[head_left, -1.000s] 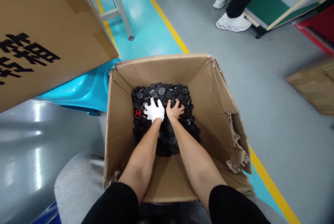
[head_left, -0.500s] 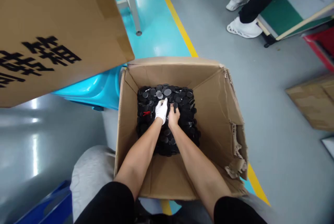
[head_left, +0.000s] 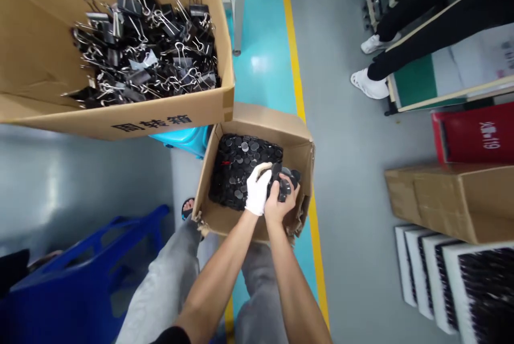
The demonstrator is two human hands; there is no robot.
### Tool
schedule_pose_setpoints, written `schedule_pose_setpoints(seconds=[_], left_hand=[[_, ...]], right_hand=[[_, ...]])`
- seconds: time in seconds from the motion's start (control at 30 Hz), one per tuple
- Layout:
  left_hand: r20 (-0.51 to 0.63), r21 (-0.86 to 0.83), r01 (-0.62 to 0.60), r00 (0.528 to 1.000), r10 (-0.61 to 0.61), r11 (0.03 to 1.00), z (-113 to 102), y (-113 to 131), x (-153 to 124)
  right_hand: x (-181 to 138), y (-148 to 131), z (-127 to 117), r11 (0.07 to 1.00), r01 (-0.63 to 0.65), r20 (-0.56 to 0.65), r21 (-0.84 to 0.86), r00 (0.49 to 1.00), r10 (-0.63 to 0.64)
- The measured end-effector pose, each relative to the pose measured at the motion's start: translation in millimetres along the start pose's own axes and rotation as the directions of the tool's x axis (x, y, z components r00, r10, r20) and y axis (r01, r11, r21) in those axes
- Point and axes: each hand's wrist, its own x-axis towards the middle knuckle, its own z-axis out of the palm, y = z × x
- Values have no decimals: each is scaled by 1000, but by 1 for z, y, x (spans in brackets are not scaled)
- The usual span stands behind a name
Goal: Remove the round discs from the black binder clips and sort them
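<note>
Inside an open cardboard box (head_left: pixel 231 221) lies a heap of small round black discs (head_left: pixel 236 167), some with a shiny grey face. Above the box's right side, my right hand (head_left: pixel 281 206), bare, is curled round a cluster of black discs (head_left: pixel 286 179). My left hand (head_left: pixel 257 190), in a white glove, presses against the left side of the same cluster with bent fingers. The two hands meet at the wrists and cup the discs between them. A small red piece (head_left: pixel 225 162) rests among the discs in the box.
At the upper left stands a larger cardboard box (head_left: pixel 172 114) full of black binder clips (head_left: pixel 148 55). A blue plastic stool (head_left: pixel 100 258) is at lower left. To the right are a person's legs (head_left: pixel 421 33), a red box (head_left: pixel 474 135), another carton (head_left: pixel 433 199) and white trays (head_left: pixel 425 274).
Both hands have risen out of the heap and moved right, now with a bunch of discs between them. My view has shifted back, bringing the binder clips into sight.
</note>
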Motion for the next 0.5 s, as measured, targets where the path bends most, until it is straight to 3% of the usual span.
schedule_pose_setpoints(seconds=[0.17, 0.33, 0.43, 0.5], left_hand=[[40, -40, -59, 997, 61, 997, 39, 110, -69], [49, -135, -180, 981, 188, 974, 74, 236, -135], [-32, -184, -310, 950, 310, 933, 64, 320, -164], [-134, -182, -413, 910, 393, 892, 35, 375, -178]], right_hand=[[30, -101, -74, 994, 101, -24, -34, 994, -102], [67, -222, -142, 961, 276, -60, 6, 960, -275], [75, -304, -155, 916, 388, -19, 102, 921, -388], [64, -361, -145, 868, 447, 16, 215, 887, -461]])
